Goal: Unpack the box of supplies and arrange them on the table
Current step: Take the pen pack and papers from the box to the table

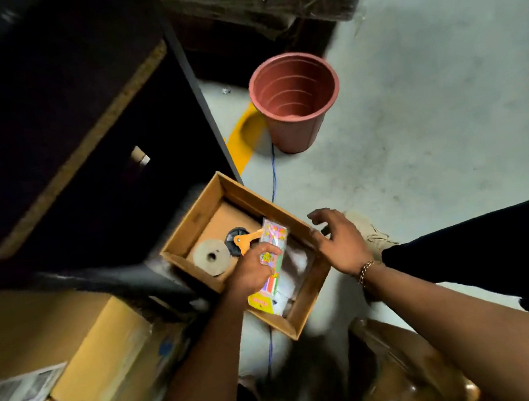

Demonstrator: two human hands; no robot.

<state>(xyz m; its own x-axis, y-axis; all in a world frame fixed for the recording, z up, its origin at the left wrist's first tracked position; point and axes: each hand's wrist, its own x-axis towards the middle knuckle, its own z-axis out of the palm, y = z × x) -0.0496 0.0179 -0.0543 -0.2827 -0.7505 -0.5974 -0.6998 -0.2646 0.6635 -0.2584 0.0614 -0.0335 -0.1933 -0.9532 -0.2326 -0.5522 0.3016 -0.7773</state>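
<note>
An open cardboard box [195,211] sits on the floor below me. Inside lie a pale roll of tape [211,256], a black round object [236,236] with an orange handle [248,238], and white wrapped items [297,261]. My left hand [253,269] is closed around a colourful packet [275,268] over the middle of the box. Fingers spread, my right hand [338,240] hovers over the box's right wall and holds nothing.
A terracotta plastic pot [296,101] stands on the grey floor beyond the box. A dark table [72,133] looms at the left. Large cardboard cartons [58,371] sit at the lower left. A blue cable [273,174] runs under the box. My shoe [370,232] is beside the box.
</note>
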